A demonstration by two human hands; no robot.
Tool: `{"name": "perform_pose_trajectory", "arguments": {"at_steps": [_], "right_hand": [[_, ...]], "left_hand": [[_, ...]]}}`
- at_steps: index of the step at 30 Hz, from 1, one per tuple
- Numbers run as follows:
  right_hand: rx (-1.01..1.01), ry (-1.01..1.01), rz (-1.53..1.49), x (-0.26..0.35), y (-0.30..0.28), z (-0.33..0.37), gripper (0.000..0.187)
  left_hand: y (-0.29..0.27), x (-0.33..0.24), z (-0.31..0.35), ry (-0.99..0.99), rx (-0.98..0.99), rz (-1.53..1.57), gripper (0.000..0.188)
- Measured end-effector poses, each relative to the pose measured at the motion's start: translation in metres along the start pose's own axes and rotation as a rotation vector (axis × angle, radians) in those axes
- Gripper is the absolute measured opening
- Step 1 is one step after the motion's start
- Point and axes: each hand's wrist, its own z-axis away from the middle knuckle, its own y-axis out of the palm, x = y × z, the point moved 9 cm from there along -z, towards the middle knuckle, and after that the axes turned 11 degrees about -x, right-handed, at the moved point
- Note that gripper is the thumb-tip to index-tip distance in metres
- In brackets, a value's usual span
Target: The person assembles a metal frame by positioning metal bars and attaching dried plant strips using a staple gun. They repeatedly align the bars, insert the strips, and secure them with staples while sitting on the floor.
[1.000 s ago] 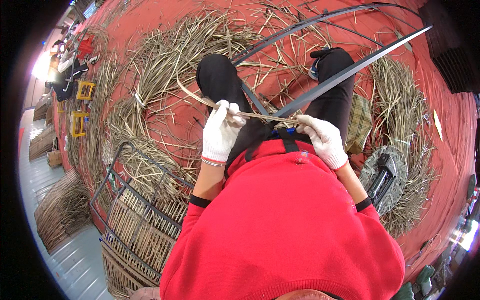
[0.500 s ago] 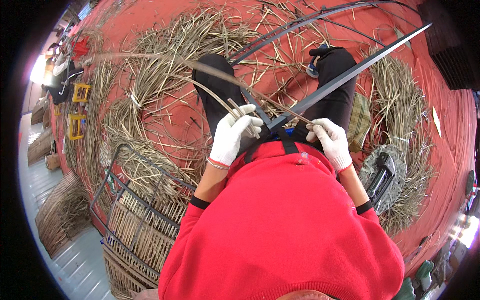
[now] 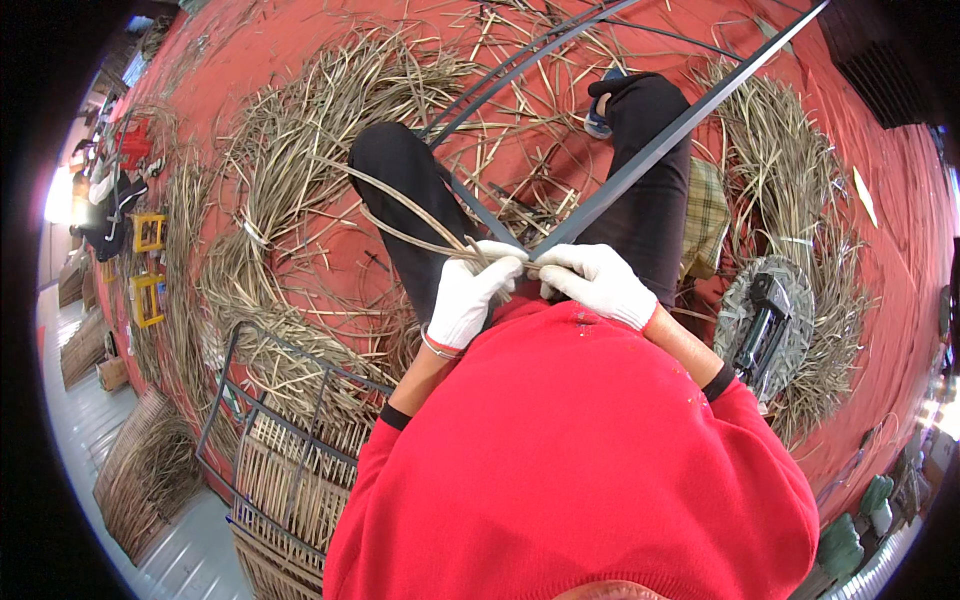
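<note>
I sit on a red floor, legs in black trousers stretched out. My left hand, in a white glove, grips a pale rattan strip that loops out to the left over my thigh. My right hand, also gloved, pinches the corner where two dark metal frame bars meet in front of my chest, with the strip's end there. Both hands touch at that corner. The bars run away up and to the right.
Heaps of loose rattan strips ring the floor left and right. A partly woven basket on a metal frame lies at lower left. A black tool on a woven disc lies at right. Yellow frames stand far left.
The hands have drawn closer together at the frame corner. The strip, stretched flat between them a second ago, now bends in a loop to the left.
</note>
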Motion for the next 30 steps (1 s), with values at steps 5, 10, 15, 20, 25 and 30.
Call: {"name": "perform_pose_trajectory", "arguments": {"at_steps": [5, 10, 15, 20, 25, 30], "right_hand": [[-0.281, 0.014, 0.314, -0.016, -0.044, 0.009, 0.028], [-0.081, 0.218, -0.068, -0.049, -0.014, -0.003, 0.036], [-0.058, 0.271, -0.392, -0.058, 0.001, -0.014, 0.034], [-0.173, 0.29, -0.386, -0.056, -0.003, -0.028, 0.044], [-0.24, 0.183, -0.578, -0.015, -0.006, -0.047, 0.028], [-0.314, -0.049, -0.725, 0.065, -0.048, -0.053, 0.025]], "left_hand": [[-0.023, 0.004, -0.008, -0.048, -0.088, -0.116, 0.011], [-0.018, -0.003, -0.02, -0.036, -0.024, -0.137, 0.017], [-0.012, -0.021, -0.024, 0.072, 0.002, -0.348, 0.015], [-0.001, -0.045, -0.011, 0.202, 0.025, -0.308, 0.013], [0.001, -0.092, -0.014, 0.473, 0.146, -0.154, 0.034], [-0.006, -0.121, -0.061, 0.538, 0.068, -0.197, 0.019]]}}
